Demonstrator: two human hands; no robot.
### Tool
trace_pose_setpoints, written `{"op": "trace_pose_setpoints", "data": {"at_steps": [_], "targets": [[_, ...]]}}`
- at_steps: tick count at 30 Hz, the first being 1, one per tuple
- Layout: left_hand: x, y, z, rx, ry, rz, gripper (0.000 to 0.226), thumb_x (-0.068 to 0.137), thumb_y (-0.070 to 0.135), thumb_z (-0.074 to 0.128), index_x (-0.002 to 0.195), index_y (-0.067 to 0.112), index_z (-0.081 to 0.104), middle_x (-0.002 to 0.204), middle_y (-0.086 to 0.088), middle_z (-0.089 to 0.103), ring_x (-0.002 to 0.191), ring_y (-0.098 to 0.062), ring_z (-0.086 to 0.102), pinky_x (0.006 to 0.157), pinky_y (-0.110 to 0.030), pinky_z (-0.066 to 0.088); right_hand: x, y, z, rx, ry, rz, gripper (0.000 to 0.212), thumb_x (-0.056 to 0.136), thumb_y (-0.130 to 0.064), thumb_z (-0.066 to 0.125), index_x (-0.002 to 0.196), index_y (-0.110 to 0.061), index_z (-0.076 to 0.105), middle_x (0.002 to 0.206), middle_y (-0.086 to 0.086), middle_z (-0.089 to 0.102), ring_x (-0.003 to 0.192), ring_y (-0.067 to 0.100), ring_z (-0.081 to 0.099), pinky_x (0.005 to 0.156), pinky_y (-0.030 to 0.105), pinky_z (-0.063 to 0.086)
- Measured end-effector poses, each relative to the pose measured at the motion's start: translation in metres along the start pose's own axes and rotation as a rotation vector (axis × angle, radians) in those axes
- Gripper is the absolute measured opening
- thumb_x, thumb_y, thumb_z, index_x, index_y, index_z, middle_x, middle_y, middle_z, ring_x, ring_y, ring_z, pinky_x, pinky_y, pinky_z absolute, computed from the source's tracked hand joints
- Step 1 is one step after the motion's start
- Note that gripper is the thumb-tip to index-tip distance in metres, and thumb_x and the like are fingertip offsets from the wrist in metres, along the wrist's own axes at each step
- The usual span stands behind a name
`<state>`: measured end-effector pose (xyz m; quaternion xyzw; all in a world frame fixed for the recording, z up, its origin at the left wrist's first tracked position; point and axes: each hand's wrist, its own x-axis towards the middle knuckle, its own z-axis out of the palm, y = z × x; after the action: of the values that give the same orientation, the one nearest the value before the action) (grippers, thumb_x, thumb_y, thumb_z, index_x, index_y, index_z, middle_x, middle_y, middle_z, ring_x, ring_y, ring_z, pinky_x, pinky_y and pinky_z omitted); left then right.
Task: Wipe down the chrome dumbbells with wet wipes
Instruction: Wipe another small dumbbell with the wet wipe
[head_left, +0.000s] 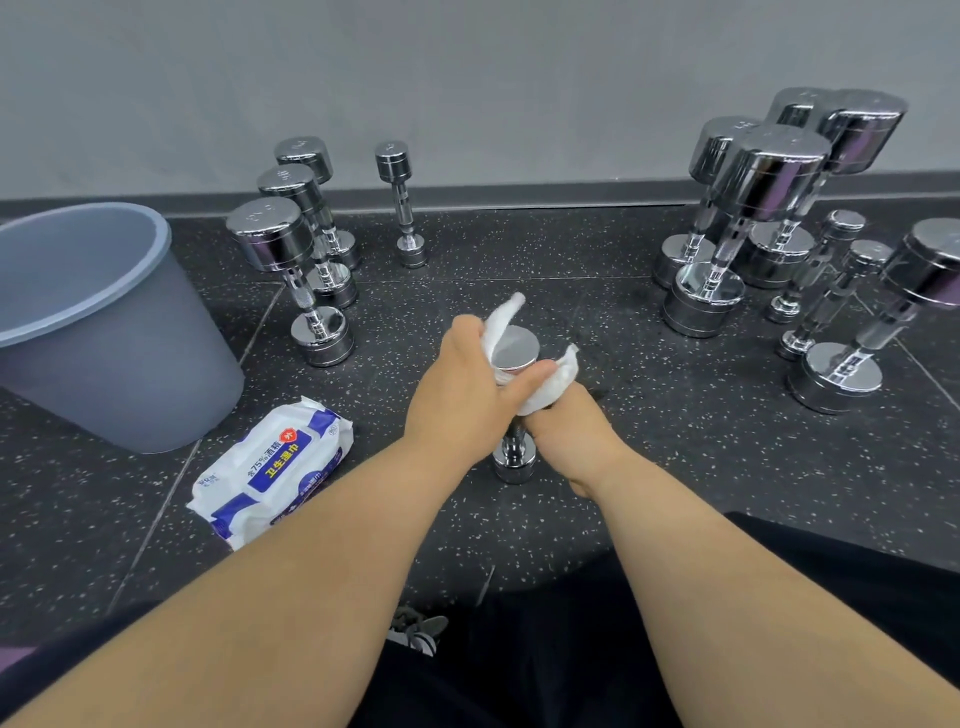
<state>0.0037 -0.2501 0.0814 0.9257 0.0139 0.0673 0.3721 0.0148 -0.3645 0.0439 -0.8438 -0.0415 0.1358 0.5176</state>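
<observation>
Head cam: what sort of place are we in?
Probably a gym's free-weights corner: chrome dumbbells of several sizes stand on end near the grey wall, on speckled black rubber flooring. A wipes pack and bin suggest cleaning time.

Grey translucent plastic bin (104, 332) upright at left, mouth open upward. Black rubber floor (649, 441) with white speckles, tile seams running diagonally. Plain grey wall (467, 78) at far side, dark baseboard (519, 200) along its foot. Laced sneaker (418, 631) at near centre, partly hidden by black garment (519, 675).
</observation>
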Motion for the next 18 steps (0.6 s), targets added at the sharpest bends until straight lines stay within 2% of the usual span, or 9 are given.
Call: {"op": "trace_pose_setpoints", "data": {"at_steps": [2,4,6,9,10,12,14,16,18], "targets": [[-0.001,-0.003,0.005,0.086,-0.042,-0.016,0.055,0.088,0.062,0.054,0.112,0.018,0.033,0.102,0.001,0.051,0.086,-0.024,0.054,0.065,-0.034,0.038,0.002,-0.001,-0.002,0.020,0.014,0.018,0.022,0.093,-0.034,0.044,0.100,-0.022,0.060,0.087,0.015,0.068,0.072,0.018,0.050,0.068,0.047,0.055],[-0.004,-0.008,0.010,0.172,-0.115,-0.013,0.059,0.093,0.060,0.046,0.124,0.011,0.035,0.099,-0.003,0.054,0.091,-0.030,0.058,0.068,-0.037,0.039,-0.001,-0.004,-0.006,0.026,0.025,0.011,0.019,0.098,-0.028,0.045,0.102,-0.013,0.055,0.074,0.005,0.056,0.067,0.016,0.043,0.058,0.033,0.041],[-0.005,-0.012,0.009,0.327,-0.165,0.013,0.053,0.099,0.054,0.039,0.127,0.009,0.035,0.097,-0.005,0.054,0.087,-0.032,0.056,0.067,-0.037,0.037,-0.001,0.002,-0.009,0.101,0.052,0.024,0.013,0.098,-0.023,0.048,0.105,-0.013,0.055,0.078,0.000,0.056,0.068,0.014,0.044,0.059,0.028,0.037],[-0.005,-0.013,0.002,0.478,-0.127,0.113,0.028,0.106,0.032,0.034,0.126,0.013,0.041,0.096,-0.007,0.058,0.080,-0.028,0.052,0.069,-0.038,0.039,0.000,0.006,-0.008,0.344,0.096,0.042,0.012,0.095,-0.011,0.058,0.103,-0.020,0.061,0.097,-0.006,0.072,0.088,0.010,0.060,0.076,0.025,0.046],[-0.006,-0.011,0.001,0.406,-0.069,0.107,0.023,0.106,0.027,0.034,0.123,0.014,0.044,0.097,-0.008,0.060,0.081,-0.028,0.052,0.070,-0.038,0.039,0.001,0.007,-0.007,0.359,0.102,0.042,0.012,0.094,-0.008,0.059,0.099,-0.019,0.061,0.098,-0.006,0.073,0.090,0.009,0.061,0.080,0.025,0.046],[-0.009,-0.005,0.001,0.081,0.094,-0.012,0.018,0.106,0.020,0.035,0.112,0.017,0.051,0.098,-0.007,0.061,0.086,-0.028,0.056,0.070,-0.038,0.040,0.003,0.007,-0.004,0.366,0.092,0.035,0.013,0.093,-0.006,0.059,0.098,-0.018,0.061,0.100,-0.007,0.074,0.093,0.009,0.063,0.085,0.025,0.046],[-0.007,0.002,0.003,-0.188,0.247,-0.160,0.024,0.102,0.013,0.034,0.104,0.022,0.057,0.102,-0.004,0.061,0.089,-0.023,0.056,0.069,-0.032,0.038,0.004,0.007,0.002,0.374,0.085,0.020,0.014,0.092,-0.008,0.061,0.101,-0.018,0.062,0.102,-0.008,0.074,0.099,0.009,0.064,0.092,0.028,0.047],[-0.007,0.006,0.006,-0.222,0.214,-0.229,0.026,0.099,0.009,0.034,0.099,0.018,0.059,0.106,-0.009,0.061,0.087,-0.023,0.057,0.065,-0.028,0.035,0.004,0.007,0.009,0.368,0.089,0.008,0.016,0.089,-0.010,0.062,0.097,-0.024,0.063,0.100,-0.009,0.074,0.095,0.011,0.066,0.091,0.033,0.048],[-0.016,0.010,0.009,-0.205,0.112,-0.230,0.021,0.098,0.010,0.039,0.101,0.013,0.059,0.098,-0.008,0.061,0.076,-0.018,0.055,0.056,-0.018,0.034,0.004,0.006,0.010,0.390,0.119,0.013,0.019,0.090,-0.006,0.059,0.094,-0.025,0.063,0.096,-0.007,0.075,0.085,0.012,0.064,0.082,0.033,0.048]]}}
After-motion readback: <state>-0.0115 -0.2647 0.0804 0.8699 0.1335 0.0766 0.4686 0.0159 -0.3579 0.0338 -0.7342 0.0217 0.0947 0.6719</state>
